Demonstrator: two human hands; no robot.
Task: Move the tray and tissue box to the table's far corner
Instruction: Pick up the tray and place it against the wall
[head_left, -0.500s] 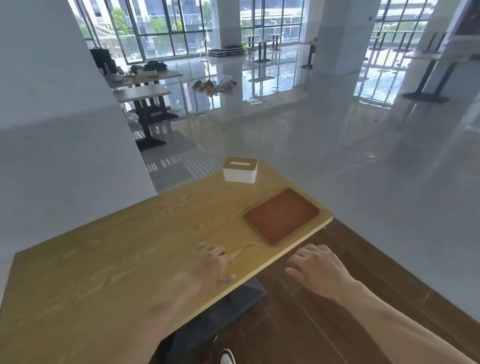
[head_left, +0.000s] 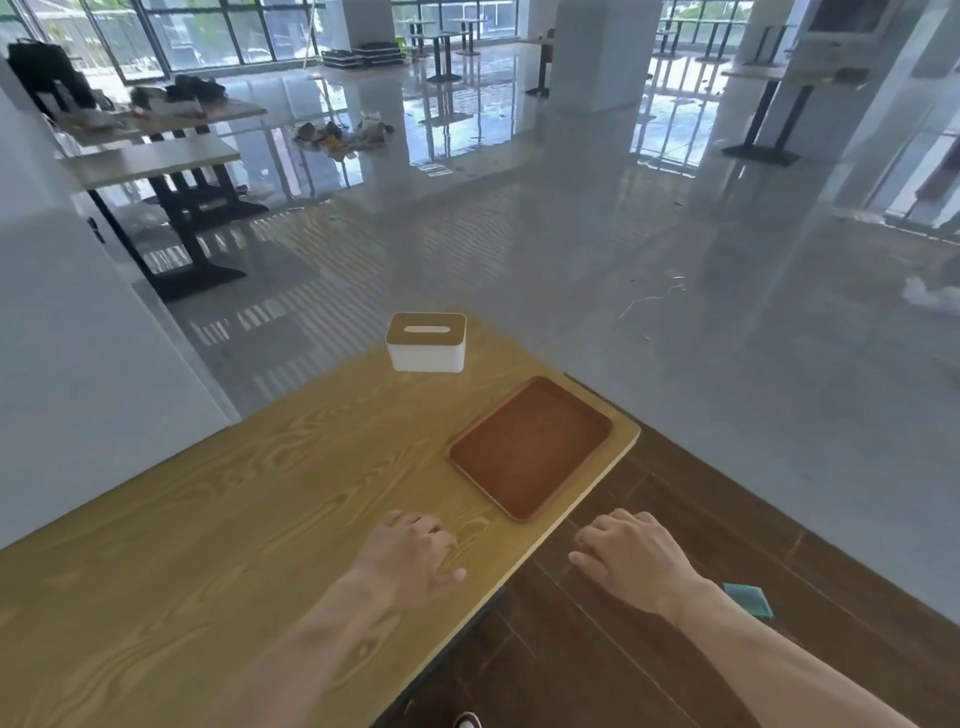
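Note:
A flat brown tray (head_left: 530, 447) lies empty at the right end of the wooden table (head_left: 208, 519), its near corner by the table's front edge. A white tissue box (head_left: 426, 343) with a wooden lid stands behind it at the table's far corner, apart from the tray. My left hand (head_left: 413, 551) hovers palm down over the table near the front edge, short of the tray, fingers loosely apart and holding nothing. My right hand (head_left: 631, 558) hangs off the table's edge over the dark floor, fingers curled and empty.
A white wall (head_left: 78, 338) runs along the table's left side. Dark wood floor (head_left: 675, 519) lies to the right, with a teal card (head_left: 748, 597) on it. Shiny grey floor stretches beyond, with other tables (head_left: 156, 156) at the far left.
Both hands sit slightly closer to the tray, and the view has come nearer to the table's right end. Tray and tissue box have not moved.

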